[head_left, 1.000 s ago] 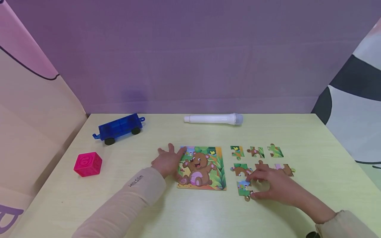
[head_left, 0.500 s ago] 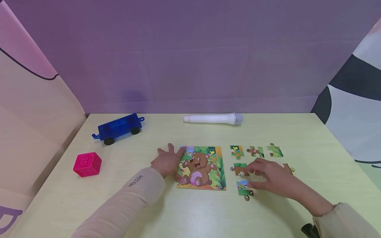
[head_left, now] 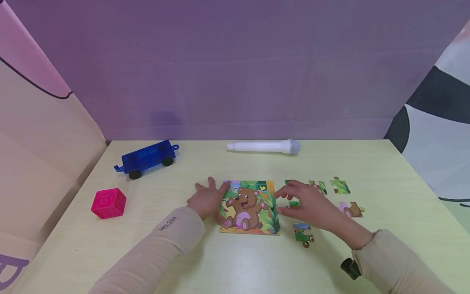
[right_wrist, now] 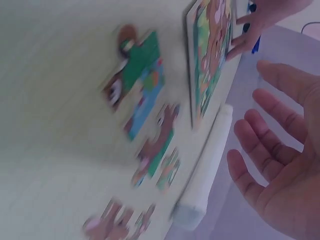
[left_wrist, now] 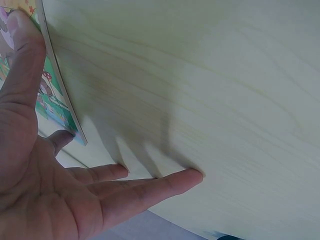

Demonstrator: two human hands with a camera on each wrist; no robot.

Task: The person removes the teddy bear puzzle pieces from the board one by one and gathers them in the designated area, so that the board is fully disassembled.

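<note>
So here's where I'm at: the bear puzzle board lies flat on the tabletop right in front of me, picture looking whole, though I can't make out any seams. My left hand is on its left side, fingers spread, thumb resting on the picture. My right hand is by the board's right edge, fingers loosely bent with nothing in them. Progress-wise, I'd call the laying-out pretty much sorted: loose pieces sit face up in rough rows, like the leafy green piece in the far row, the purple-and-brown piece and the blue-and-green piece nearest me. None I can see are joined, so any fitting-together looks undone; some are half hidden by my hand.
</note>
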